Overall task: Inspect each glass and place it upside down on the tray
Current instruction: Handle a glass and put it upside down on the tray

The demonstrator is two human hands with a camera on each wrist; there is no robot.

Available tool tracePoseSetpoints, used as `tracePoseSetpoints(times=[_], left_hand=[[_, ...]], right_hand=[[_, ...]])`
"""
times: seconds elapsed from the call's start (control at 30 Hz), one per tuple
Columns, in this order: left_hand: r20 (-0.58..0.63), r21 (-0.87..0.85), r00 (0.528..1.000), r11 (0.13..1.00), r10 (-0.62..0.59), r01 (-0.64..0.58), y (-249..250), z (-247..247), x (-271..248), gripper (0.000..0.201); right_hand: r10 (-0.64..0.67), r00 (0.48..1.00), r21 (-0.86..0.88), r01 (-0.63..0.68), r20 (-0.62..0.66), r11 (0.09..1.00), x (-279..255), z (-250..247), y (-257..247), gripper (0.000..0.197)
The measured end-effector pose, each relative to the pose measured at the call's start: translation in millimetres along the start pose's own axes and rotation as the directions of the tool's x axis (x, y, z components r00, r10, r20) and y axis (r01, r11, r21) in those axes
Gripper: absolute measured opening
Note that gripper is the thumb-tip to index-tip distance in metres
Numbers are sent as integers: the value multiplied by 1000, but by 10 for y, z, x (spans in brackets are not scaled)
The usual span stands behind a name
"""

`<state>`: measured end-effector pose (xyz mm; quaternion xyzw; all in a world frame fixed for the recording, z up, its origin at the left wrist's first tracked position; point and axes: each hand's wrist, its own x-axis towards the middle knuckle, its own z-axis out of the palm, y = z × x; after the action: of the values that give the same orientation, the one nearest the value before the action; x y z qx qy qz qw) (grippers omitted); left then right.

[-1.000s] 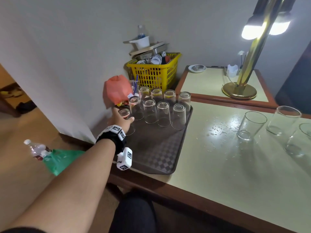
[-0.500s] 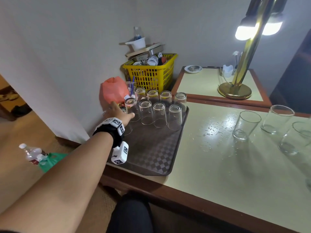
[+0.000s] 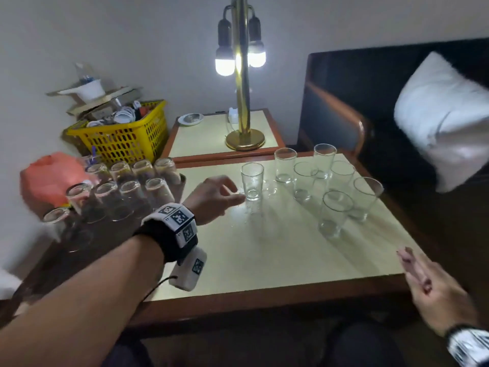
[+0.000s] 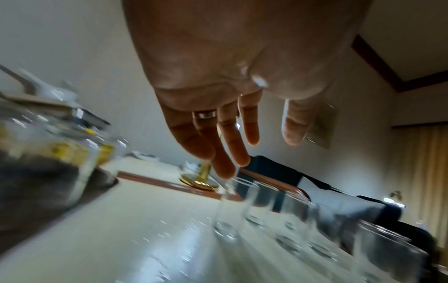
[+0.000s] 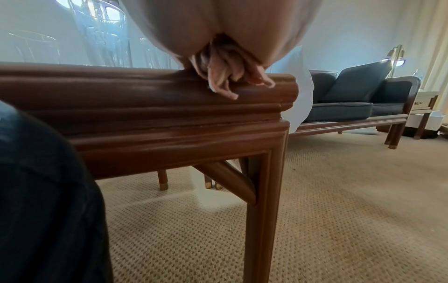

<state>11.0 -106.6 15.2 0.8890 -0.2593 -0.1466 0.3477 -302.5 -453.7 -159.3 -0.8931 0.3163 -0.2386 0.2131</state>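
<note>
A dark tray (image 3: 111, 243) at the table's left carries several clear glasses (image 3: 105, 198) standing upside down. Several more glasses (image 3: 334, 215) stand upright on the pale tabletop to the right. My left hand (image 3: 232, 193) hovers just left of the nearest upright glass (image 3: 252, 181), empty, with its fingers loosely spread. In the left wrist view the left hand (image 4: 261, 145) has its fingertips (image 4: 224, 170) just above that glass (image 4: 225, 210). My right hand (image 3: 412, 266) lies with straight fingers on the table's front right corner, and the right wrist view shows its fingers (image 5: 230, 82) on the wooden edge.
A yellow basket (image 3: 119, 139) full of clutter and a red bag (image 3: 47, 178) sit behind the tray against the wall. A brass lamp (image 3: 244, 139) stands on a side table at the back. A dark sofa with a white pillow (image 3: 444, 120) is on the right.
My left hand let go of the upside-down glass at the tray's left edge and swung right to the upright glasses. The view turned right, bringing my right hand into view.
</note>
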Motion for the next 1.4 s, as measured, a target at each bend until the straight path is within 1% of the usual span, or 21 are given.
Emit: tracePoseSetpoints(times=[0.03,0.1,0.17,0.27,0.33,0.4,0.5,0.57,0.63,0.7,0.77,0.8,0.87,0.93,0.97,1.03,1.1,1.17,1.2,1.27,1.4], left_hand=[[60,-18,998,1000,-3,4,112,218,74,32],[147,-65,989,998,-2,12,321,647,218,43],[196,-83,981,996,-7,24,500,1021,365,61],[251,-88,968,995,-21,44,715,1459,543,87],[275,-132,961,990,-14,53,792,1693,632,97],[269,-171,963,984,6,42,806,1910,703,93],[205,-249,979,968,20,32,781,2152,745,71],[165,-283,986,959,32,17,780,2215,733,64],[129,-293,991,956,45,-5,787,2190,674,62],[70,-353,997,936,40,-13,798,2101,550,62],[9,-474,1000,881,-20,22,817,1975,374,64],[5,-539,998,841,-61,54,823,1903,274,64],[67,-640,990,756,-127,140,841,1725,49,60],[138,-668,980,717,-146,201,804,1536,-155,58],[163,-671,976,709,-145,217,774,1435,-246,60],[206,-680,971,695,-125,233,709,1236,-407,67],[235,-689,969,692,-70,217,671,1037,-566,68],[260,-683,966,705,-8,190,638,843,-707,75],[269,-674,963,718,23,171,629,752,-764,78],[267,-660,961,739,66,132,615,578,-870,79],[241,-627,968,772,70,101,608,278,-1023,73]], right_hand=[[49,998,-39,-50,-34,998,3,-41,-98,52],[94,995,-54,-96,-39,994,-50,-38,-116,54],[94,995,-48,-96,-42,994,-62,-50,-133,55],[59,997,-64,-62,-42,996,-37,-3,-57,55],[31,998,-79,-35,-56,996,-44,28,-2,55],[1,997,-79,-7,-77,997,-41,34,14,54],[-7,996,-83,-1,-92,997,-39,37,-20,52],[10,997,-84,-16,-76,996,-26,26,-28,50],[53,998,-83,-54,-19,995,13,-26,-69,49],[99,994,-86,-94,54,992,30,-89,-132,49],[107,987,-81,-97,123,992,56,-199,-209,46],[103,982,-66,-94,156,993,72,-269,-262,45],[83,976,-17,-81,204,997,114,-399,-400,44],[52,977,31,-60,208,998,163,-508,-606,43],[21,983,63,-33,180,997,182,-553,-736,43],[-41,996,175,28,74,984,209,-661,-1043,40],[-83,996,348,82,-14,934,223,-782,-1423,36],[-145,989,549,115,12,828,240,-852,-1796,35],[-181,983,619,119,38,776,264,-859,-1958,37],[-248,965,680,125,86,723,293,-888,-2292,36],[-366,911,732,119,187,671,274,-890,-2844,32]])
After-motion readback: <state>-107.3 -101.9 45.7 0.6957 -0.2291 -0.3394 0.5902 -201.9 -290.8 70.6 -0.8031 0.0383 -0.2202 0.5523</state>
